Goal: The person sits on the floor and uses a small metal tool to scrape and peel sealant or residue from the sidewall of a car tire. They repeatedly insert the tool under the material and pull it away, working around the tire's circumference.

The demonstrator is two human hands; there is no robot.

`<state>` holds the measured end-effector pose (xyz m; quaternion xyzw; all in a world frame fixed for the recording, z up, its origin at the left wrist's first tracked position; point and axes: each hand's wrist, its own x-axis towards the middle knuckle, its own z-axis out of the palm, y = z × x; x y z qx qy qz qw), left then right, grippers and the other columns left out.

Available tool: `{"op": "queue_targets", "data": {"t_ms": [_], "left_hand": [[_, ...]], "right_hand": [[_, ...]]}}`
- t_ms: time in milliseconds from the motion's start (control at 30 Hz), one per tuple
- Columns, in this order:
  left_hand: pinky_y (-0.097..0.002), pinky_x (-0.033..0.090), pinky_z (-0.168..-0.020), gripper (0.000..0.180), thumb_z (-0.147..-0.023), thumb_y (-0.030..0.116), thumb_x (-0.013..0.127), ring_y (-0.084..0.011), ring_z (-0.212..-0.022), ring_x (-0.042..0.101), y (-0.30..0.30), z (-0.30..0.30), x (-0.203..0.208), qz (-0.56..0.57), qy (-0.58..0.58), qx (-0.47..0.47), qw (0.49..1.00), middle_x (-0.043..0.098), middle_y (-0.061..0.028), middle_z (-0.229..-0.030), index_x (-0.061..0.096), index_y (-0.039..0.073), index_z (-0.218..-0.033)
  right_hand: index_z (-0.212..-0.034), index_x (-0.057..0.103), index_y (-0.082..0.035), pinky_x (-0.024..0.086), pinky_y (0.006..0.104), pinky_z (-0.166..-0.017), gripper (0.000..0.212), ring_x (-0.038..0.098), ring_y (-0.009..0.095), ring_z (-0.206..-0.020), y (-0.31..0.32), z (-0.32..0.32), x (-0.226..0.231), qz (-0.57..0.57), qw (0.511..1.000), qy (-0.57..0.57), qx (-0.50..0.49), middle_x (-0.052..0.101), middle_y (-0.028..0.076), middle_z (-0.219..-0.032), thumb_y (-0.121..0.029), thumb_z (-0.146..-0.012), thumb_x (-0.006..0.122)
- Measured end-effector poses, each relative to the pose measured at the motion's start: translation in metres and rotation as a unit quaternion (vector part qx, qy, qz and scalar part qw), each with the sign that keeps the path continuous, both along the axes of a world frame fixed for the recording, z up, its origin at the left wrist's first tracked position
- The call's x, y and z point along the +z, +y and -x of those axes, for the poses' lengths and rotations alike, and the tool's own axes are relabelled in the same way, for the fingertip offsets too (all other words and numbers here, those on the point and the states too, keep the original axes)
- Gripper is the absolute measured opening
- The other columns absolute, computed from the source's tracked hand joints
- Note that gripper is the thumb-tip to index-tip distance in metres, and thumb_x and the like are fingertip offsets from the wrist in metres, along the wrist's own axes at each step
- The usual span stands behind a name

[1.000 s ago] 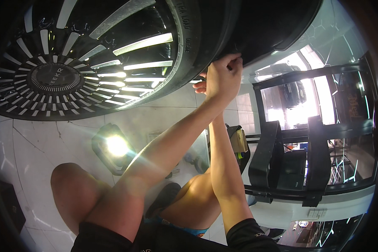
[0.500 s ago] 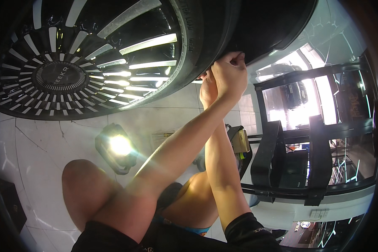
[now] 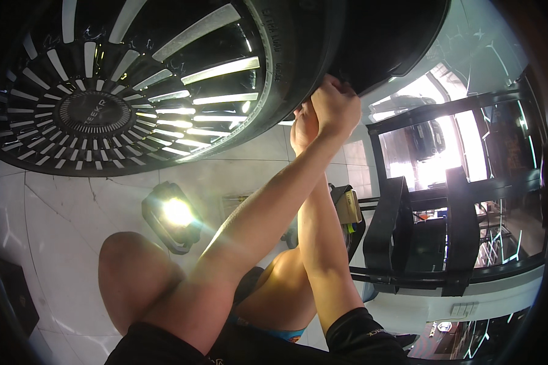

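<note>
My forearms cross beneath the dark wheel arch (image 3: 383,36) of a car, beside its tyre (image 3: 304,55). The left arm reaches over to the right, and my left hand (image 3: 337,109) is closed at the lower edge of the arch, behind the tyre. Whatever its fingers pinch is hidden against the black surface. Behind and below it, my right hand (image 3: 304,126) is raised close to the tyre, partly covered by the left wrist. Its fingers are mostly hidden. The black wheel (image 3: 97,112) with bright spoke-like slots fills the upper left.
A lit work lamp (image 3: 172,218) stands on the tiled floor (image 3: 73,225), left of my arms. Beyond my right forearm are a yellowish box (image 3: 349,207) and a black frame (image 3: 453,283) with broad straps. My bent knee (image 3: 131,267) is at lower left.
The view has shifted slightly, so the wheel and lamp sit a little further right. My left hand stays at the arch edge, its knuckles turned slightly; both arms remain crossed.
</note>
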<state>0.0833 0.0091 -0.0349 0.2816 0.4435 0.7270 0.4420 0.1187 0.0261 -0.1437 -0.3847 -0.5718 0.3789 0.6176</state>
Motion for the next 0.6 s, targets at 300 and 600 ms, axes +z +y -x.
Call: {"op": "queue_targets", "data": {"t_ms": [300,600], "left_hand": [[-0.0387,0.057,-0.089,0.049,-0.092,0.001,0.069,-0.027,-0.098,0.074,0.0,0.0,0.003,0.025,-0.067,-0.058,0.996,0.075,-0.0116,-0.099,0.061,-0.001,-0.14],[-0.0381,0.055,-0.07,0.022,-0.096,0.002,0.071,-0.0248,-0.076,0.074,-0.008,0.008,-0.004,-0.069,-0.053,-0.022,0.996,0.075,-0.0126,-0.085,0.074,0.007,-0.117]], "right_hand": [[-0.141,0.059,0.002,0.065,0.0387,-0.089,0.038,0.069,0.03,-0.121,-0.088,-0.028,0.063,0.127,0.986,-0.096,0.049,0.057,0.016,-0.153,-0.009,-0.105,0.062],[-0.122,0.069,0.004,0.056,0.0295,-0.072,0.023,0.07,0.015,-0.079,-0.097,-0.044,0.095,-0.037,0.981,-0.151,-0.115,0.075,0.013,-0.102,-0.004,-0.102,0.059]]}}
